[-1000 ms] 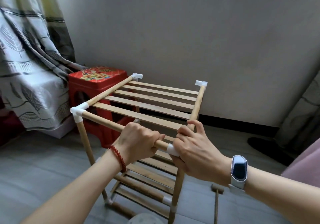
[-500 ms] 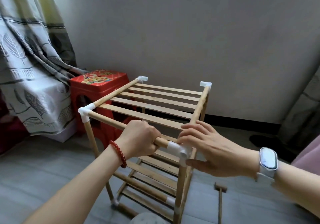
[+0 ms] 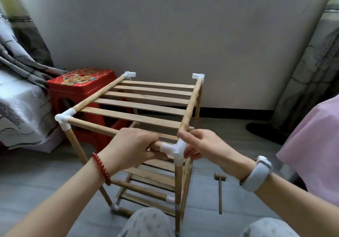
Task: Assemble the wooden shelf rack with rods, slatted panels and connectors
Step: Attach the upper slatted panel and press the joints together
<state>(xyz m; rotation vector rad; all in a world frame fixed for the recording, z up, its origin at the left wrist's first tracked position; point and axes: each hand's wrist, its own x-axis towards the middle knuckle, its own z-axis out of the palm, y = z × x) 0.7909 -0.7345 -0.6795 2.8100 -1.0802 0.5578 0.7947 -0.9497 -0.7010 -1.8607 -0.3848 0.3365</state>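
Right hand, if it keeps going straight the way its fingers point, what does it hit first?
The right hand points leftward at the white corner connector, which its fingers already seem to touch. Beyond that lies the front rod gripped by the left hand. Depth is uncertain.

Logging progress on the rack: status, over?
Left hand grips front rod. Right hand pinches near corner connector. Rack upright. Nothing obstructing.

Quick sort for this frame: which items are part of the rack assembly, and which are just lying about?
Part of the job:
- wooden slatted shelf rack
- white plastic corner connector, right hand on it
- front wooden rod, in the left hand grip
- small wooden mallet on the floor, probably

Lying about:
- red plastic stool
- grey patterned curtain
- pink cloth
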